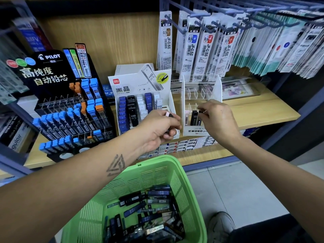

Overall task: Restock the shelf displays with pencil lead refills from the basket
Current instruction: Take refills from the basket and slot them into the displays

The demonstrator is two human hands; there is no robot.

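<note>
Refills lie loose in the green basket [191, 174] below both hands. Left hand [158, 127] curls round a pink-capped refill [168, 114], its long axis pointing right at the clear rack [217, 88]. Right hand [216, 116], nearer, pinches a dark refill [199, 118] standing upright in the rack's front row.

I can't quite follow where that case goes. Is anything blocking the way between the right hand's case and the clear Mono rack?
Nothing visible does. The right hand pinches a dark lead case already at the front row of the clear Mono rack, beside cases standing there. The left hand holds another case off to the side.
</note>
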